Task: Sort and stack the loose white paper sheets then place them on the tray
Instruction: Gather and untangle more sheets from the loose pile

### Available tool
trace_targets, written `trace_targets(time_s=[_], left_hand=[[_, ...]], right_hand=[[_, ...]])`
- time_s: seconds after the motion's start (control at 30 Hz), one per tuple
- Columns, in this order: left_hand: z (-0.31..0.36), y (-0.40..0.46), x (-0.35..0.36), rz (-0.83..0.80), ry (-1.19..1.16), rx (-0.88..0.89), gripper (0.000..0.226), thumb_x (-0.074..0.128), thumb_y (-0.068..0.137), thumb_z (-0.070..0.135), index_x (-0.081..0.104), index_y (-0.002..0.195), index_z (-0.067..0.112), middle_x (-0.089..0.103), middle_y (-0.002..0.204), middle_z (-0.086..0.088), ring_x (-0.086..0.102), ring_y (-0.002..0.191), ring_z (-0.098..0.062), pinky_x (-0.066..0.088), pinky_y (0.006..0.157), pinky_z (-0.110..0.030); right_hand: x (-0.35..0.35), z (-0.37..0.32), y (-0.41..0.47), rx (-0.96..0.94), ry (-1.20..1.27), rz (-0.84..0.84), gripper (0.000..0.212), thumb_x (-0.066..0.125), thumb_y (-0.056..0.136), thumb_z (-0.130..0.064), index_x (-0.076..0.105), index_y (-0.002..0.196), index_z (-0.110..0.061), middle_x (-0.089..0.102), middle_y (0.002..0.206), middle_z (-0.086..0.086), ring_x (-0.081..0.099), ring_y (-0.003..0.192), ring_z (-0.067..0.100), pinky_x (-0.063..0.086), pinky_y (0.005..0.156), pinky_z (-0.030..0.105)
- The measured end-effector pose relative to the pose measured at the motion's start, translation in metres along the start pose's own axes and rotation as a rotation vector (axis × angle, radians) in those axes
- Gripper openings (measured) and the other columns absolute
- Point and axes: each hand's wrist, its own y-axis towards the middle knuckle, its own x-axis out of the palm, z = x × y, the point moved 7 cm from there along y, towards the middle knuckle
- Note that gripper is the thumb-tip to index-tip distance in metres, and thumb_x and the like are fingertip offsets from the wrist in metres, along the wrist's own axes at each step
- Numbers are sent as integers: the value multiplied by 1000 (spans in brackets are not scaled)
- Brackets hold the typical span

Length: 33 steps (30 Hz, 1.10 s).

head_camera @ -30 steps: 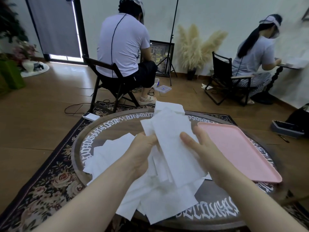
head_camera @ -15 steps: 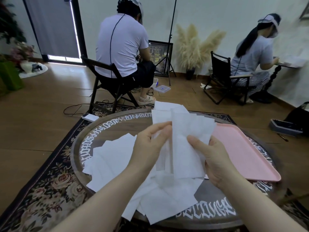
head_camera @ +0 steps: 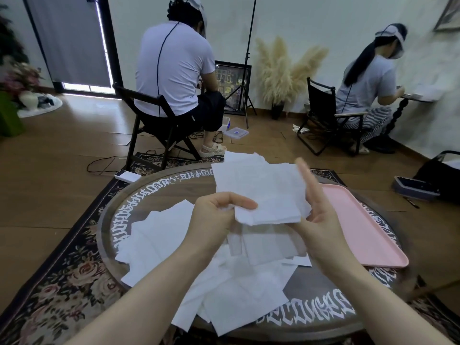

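Note:
A small bundle of white paper sheets (head_camera: 263,192) is lifted above the round table. My left hand (head_camera: 219,215) pinches its lower left corner between thumb and curled fingers. My right hand (head_camera: 313,202) stands along the bundle's right edge with straight, upright fingers pressed flat against it. Under both hands lies a loose pile of white sheets (head_camera: 224,277), spread over the table's middle and left and hanging over the near edge. The pink tray (head_camera: 361,227) sits on the right side of the table with nothing on it.
The round dark wooden table (head_camera: 174,188) with white lettering stands on a floral rug (head_camera: 62,270). A white power bank (head_camera: 128,176) lies on the floor beyond it. Two seated persons work with their backs turned, one behind the table (head_camera: 174,70), one far right (head_camera: 368,85). A black bag (head_camera: 440,175) sits right.
The held sheets have been gathered from a hanging spread into a flatter bundle. My left hand dropped to pinch the lower corner; my right hand turned upright against the right edge.

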Motion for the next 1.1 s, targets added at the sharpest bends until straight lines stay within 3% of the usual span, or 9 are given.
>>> trace_targets(time_s=[0.07, 0.13, 0.27, 0.4, 0.5, 0.67, 0.73, 0.9, 1.1], left_hand=[[1, -1, 3, -34, 14, -1, 37, 62, 86, -6, 79, 72, 24, 75, 78, 6, 68, 66, -8, 49, 51, -19], [3, -1, 6, -79, -40, -5, 34, 58, 90, 0, 79, 91, 27, 76, 94, 9, 71, 85, -8, 55, 66, -23], [0, 0, 3, -41, -201, -48, 32, 52, 97, 22, 66, 124, 33, 63, 131, 15, 54, 128, -9, 37, 113, -39], [-5, -1, 8, -75, -179, -60, 38, 72, 87, 21, 65, 123, 32, 70, 122, 5, 65, 115, -16, 53, 94, -34], [-9, 1, 5, -36, -150, -78, 31, 81, 65, 17, 76, 95, 24, 77, 98, -3, 73, 88, -19, 56, 68, -28], [-13, 7, -6, 68, -198, -113, 25, 74, 81, 3, 80, 72, 25, 77, 83, -5, 72, 71, -15, 57, 66, -26], [-14, 7, -6, 64, -223, -130, 26, 73, 82, 2, 80, 73, 25, 77, 84, -6, 73, 71, -16, 57, 64, -26], [-21, 7, -2, 74, -313, -188, 8, 74, 82, 14, 79, 87, 12, 77, 94, -11, 73, 84, -23, 58, 77, -33], [-25, 4, 0, 106, -309, -227, 12, 73, 84, 21, 78, 87, 11, 77, 94, -11, 70, 83, -22, 56, 80, -35]], right_hand=[[0, 5, -1, 51, -43, -15, 50, 85, 66, -10, 75, 107, -38, 74, 110, -5, 69, 100, 12, 57, 76, 26], [-3, 8, -2, 79, -75, 27, 27, 87, 63, -17, 79, 88, -25, 77, 91, 1, 69, 83, 13, 55, 69, 24], [-8, 13, -4, 139, 36, 124, 23, 78, 61, -25, 80, 84, -22, 78, 94, 5, 72, 85, 20, 56, 79, 41], [-6, 13, -5, 153, 35, 117, 24, 78, 59, -26, 79, 82, -20, 78, 93, 5, 72, 83, 19, 57, 75, 35], [0, 12, -7, 163, 2, 71, 21, 76, 64, -29, 79, 83, -20, 77, 94, 5, 71, 82, 20, 58, 71, 32], [-24, -21, -10, -71, -115, 366, 13, 62, 90, -29, 70, 91, -41, 70, 109, 4, 67, 92, 20, 54, 66, 25], [-31, -34, -8, -171, -38, 359, 12, 60, 91, -25, 68, 98, -30, 74, 98, -8, 70, 86, 7, 56, 66, 22], [-8, 14, -2, 243, 202, 82, 28, 66, 77, -24, 73, 101, -13, 76, 104, 11, 73, 92, 25, 60, 74, 36], [-4, 25, 1, 333, 281, 82, 36, 68, 76, -23, 72, 109, -9, 76, 103, 12, 74, 89, 27, 60, 67, 35]])
